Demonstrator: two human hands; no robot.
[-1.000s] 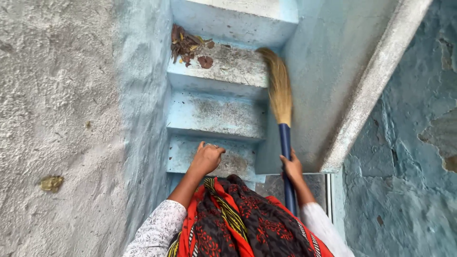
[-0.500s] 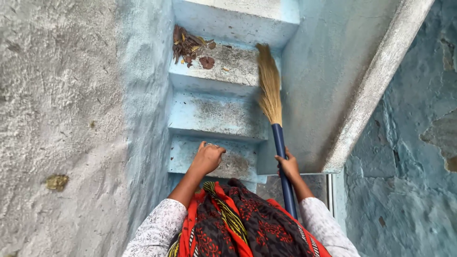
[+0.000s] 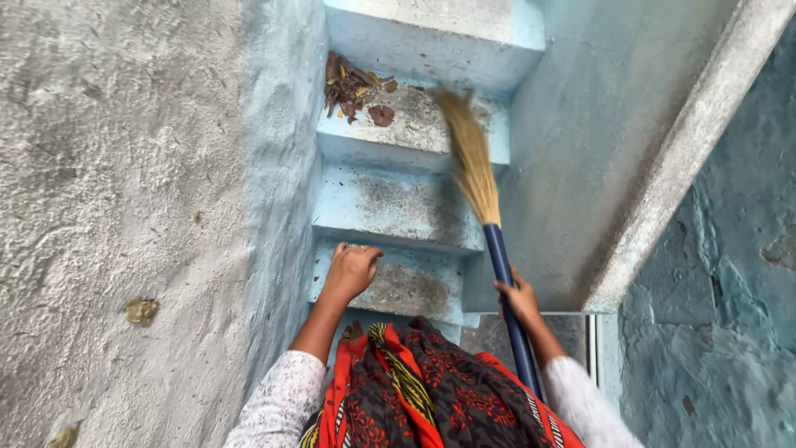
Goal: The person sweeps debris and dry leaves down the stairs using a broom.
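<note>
Straw-bristled broom [image 3: 485, 224] is clenched at its blue handle by the right hand [image 3: 521, 300]; bristles rest on the step beside the dry leaves [image 3: 356, 90]. Left hand [image 3: 352, 270], fingers curled, presses the lowest step [image 3: 414, 286].

The person is wearing a white top with a fine grey printed pattern; the left sleeve [image 3: 278, 398] and the right sleeve [image 3: 580, 406] are both reaching down the forearms. Over the chest a scarf [image 3: 423, 390] is hanging, red and black, with small red flower-like prints, yellow-green stripes and a white striped border. On the left hand [image 3: 352, 270] a thin ring is showing.
</note>
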